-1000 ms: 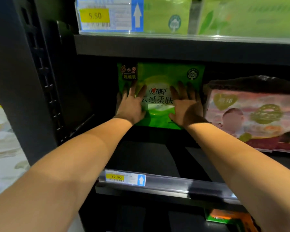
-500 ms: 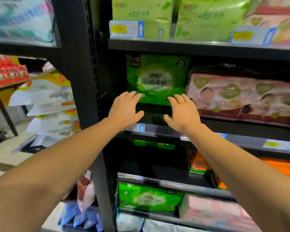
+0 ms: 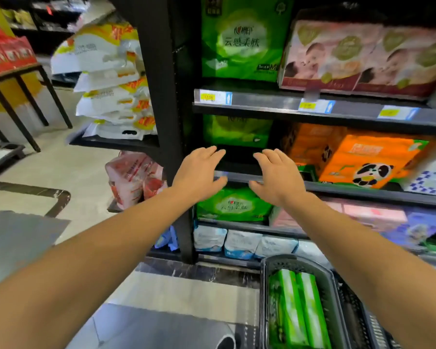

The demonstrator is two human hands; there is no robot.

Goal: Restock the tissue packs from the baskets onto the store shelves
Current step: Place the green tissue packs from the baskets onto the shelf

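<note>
A green tissue pack (image 3: pixel 242 44) stands upright at the left end of an upper shelf (image 3: pixel 262 99). My left hand (image 3: pixel 199 175) and my right hand (image 3: pixel 275 177) hover empty, fingers spread, in front of the shelf below it, apart from the pack. A dark basket (image 3: pixel 264 285) on the floor at lower right holds green tissue packs (image 3: pixel 297 308). More green packs sit on a middle shelf (image 3: pixel 237 129) and a lower shelf (image 3: pixel 234 205).
Pink baby-print packs (image 3: pixel 363 56) stand right of the shelved green pack. Orange panda packs (image 3: pixel 358 159) fill the shelf below. A black upright post (image 3: pixel 161 96) borders the shelves. White and yellow bags (image 3: pixel 111 79) are stacked left; a black-legged table (image 3: pixel 23 79) stands far left.
Both hands let go of the green pack, left standing on the shelf, and drew back and down. The view dropped, revealing the lower shelves and the basket.
</note>
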